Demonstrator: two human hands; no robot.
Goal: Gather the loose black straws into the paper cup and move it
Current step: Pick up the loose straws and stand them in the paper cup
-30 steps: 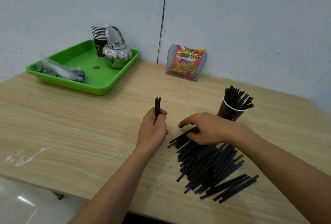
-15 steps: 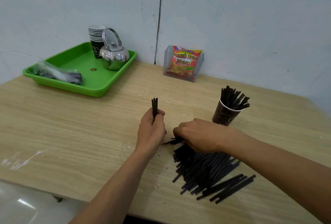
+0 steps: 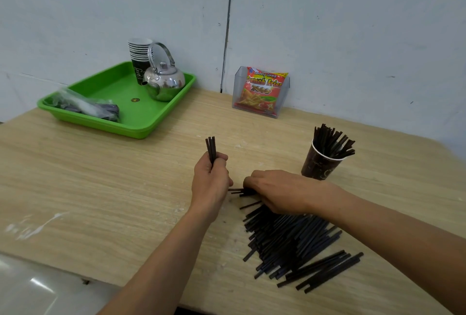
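Right hand point(image 3: 280, 192) sliding nearer left hand point(image 3: 210, 183) than half second ago, over loose straws point(image 3: 290, 239) on worktop point(image 3: 100, 188). Left fingers pinching upright bundle point(image 3: 211, 149). Right fingers curling over ends; I'm not seeing grip. I'm advising picking few, squaring tips before loading paper cup point(image 3: 319, 167) just behind.

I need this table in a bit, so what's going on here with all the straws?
A person is gathering black straws by hand. The left hand grips a small bundle upright, while the right hand curls its fingers over the far end of the loose pile, apparently picking up more. The paper cup behind the right hand already holds many straws, but plenty are left on the table.
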